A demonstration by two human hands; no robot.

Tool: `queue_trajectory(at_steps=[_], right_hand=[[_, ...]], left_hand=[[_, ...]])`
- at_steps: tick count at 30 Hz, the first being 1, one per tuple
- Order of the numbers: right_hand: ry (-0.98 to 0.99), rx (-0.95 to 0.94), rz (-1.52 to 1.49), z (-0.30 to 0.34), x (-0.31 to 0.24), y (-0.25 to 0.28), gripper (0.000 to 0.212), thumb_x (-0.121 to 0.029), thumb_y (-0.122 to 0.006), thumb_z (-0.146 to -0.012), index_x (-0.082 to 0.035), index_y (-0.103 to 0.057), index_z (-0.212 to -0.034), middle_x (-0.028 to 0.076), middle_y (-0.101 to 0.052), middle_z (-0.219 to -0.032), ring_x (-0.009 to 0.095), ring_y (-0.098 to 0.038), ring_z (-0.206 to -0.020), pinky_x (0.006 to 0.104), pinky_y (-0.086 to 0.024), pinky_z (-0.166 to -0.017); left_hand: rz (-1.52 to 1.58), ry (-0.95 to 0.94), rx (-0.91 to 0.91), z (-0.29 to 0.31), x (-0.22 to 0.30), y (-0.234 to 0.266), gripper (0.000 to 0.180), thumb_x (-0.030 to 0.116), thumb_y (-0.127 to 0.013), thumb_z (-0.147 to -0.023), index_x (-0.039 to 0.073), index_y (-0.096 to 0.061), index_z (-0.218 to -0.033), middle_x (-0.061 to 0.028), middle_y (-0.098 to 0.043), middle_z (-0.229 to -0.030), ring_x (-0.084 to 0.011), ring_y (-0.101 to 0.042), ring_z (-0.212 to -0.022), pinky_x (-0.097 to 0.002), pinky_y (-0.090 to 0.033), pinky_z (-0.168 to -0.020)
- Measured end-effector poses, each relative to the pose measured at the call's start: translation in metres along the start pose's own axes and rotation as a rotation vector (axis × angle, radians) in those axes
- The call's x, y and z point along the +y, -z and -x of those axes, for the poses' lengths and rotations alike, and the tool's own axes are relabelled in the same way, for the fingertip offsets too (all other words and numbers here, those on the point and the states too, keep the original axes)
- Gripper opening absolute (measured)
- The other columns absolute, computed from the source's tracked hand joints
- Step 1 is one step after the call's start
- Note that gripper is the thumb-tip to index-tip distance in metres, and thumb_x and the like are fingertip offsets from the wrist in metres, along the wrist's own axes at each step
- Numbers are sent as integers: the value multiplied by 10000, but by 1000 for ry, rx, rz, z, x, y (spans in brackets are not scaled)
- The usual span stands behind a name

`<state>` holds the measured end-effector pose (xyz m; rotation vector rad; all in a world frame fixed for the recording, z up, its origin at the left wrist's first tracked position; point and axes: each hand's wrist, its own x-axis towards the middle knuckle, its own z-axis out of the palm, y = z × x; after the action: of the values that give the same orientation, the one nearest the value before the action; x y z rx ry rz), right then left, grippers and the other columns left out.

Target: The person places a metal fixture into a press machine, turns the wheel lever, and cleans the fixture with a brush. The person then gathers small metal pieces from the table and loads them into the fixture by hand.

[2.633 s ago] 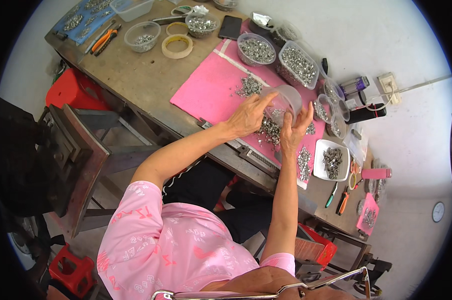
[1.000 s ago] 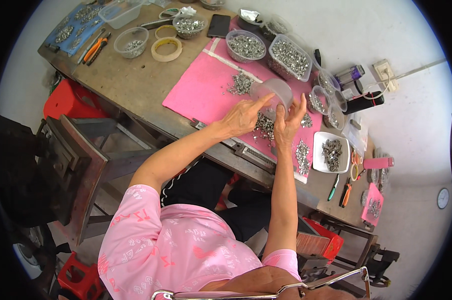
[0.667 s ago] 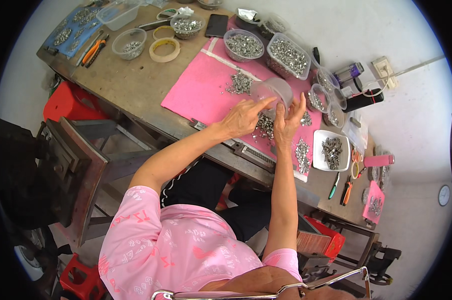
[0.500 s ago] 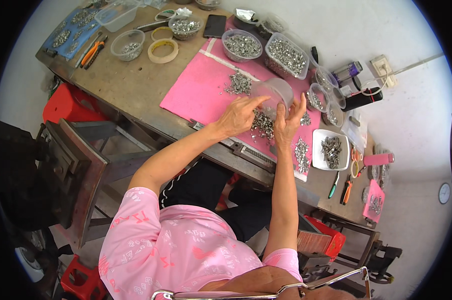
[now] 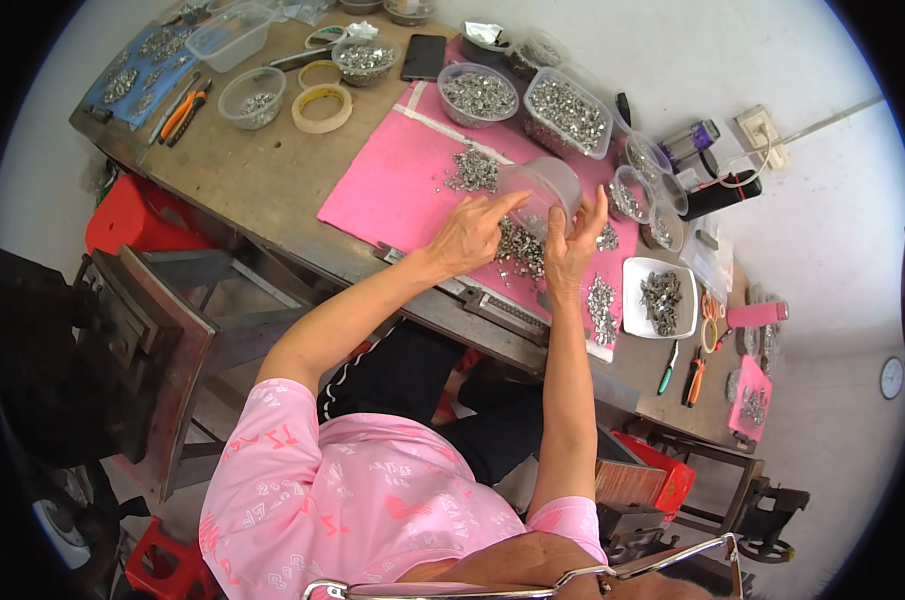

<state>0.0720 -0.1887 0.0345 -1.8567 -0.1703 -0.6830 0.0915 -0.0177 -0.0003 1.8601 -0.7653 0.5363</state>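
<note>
My right hand [image 5: 575,245] grips a clear round plastic tub [image 5: 548,182] from its right side, thumb in front and fingers raised. The tub is tilted above a pink mat [image 5: 383,165]. My left hand [image 5: 466,236] has its index finger stretched out against the tub's near left side, its other fingers curled; whether its thumb touches the tub is hidden. Below the tub, between my hands, lies a heap of small shiny metal pieces [image 5: 521,250]. Another metal heap [image 5: 473,171] lies left of the tub, and a narrower heap [image 5: 602,308] lies right of my right wrist.
Tubs of metal pieces [image 5: 480,94] line the back. At the right stand a white square bowl [image 5: 630,315] with metal parts, a teal-handled tool [image 5: 667,370] and orange-handled pliers [image 5: 694,382]. Tape rolls [image 5: 323,107], a phone [image 5: 424,58] and a blue mat [image 5: 123,92] lie to the left.
The whole view has shifted slightly. My hands and the tub keep almost the same pose over the mat.
</note>
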Motion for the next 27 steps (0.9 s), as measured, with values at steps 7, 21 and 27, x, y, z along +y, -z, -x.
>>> queue_trajectory(at_steps=[7, 21, 27], right_hand=[[-46, 40, 73, 2, 9, 10, 783, -310, -682, -975, -43, -224, -1552, 199, -514, -1332, 280, -575, -1185, 416, -496, -1002], [-678, 53, -656, 8, -7, 37, 581, -359, -512, -1064, -14, -330, -1494, 153, -528, -1370, 258, -587, -1224, 426, -501, -1033], [-268, 28, -142, 60, -29, 65, 460, -228, -446, -1090, -2, -365, -1483, 192, -521, -1387, 261, -580, -1210, 413, -517, -994]], left_hand=[[5, -81, 3, -1, 0, 3, 573, -57, -561, -803, 69, -549, -1362, -135, -663, -956, -310, -606, -844, -426, -480, -824], [148, -155, -89, -17, 15, 8, 397, 66, -756, -834, 79, -647, -1216, -178, -442, -1430, -313, -623, -1093, -399, -515, -966], [203, -26, -4, -20, 5, 19, 287, 150, -782, -857, 63, -668, -1106, -163, -492, -1378, -256, -646, -1026, -368, -537, -883]])
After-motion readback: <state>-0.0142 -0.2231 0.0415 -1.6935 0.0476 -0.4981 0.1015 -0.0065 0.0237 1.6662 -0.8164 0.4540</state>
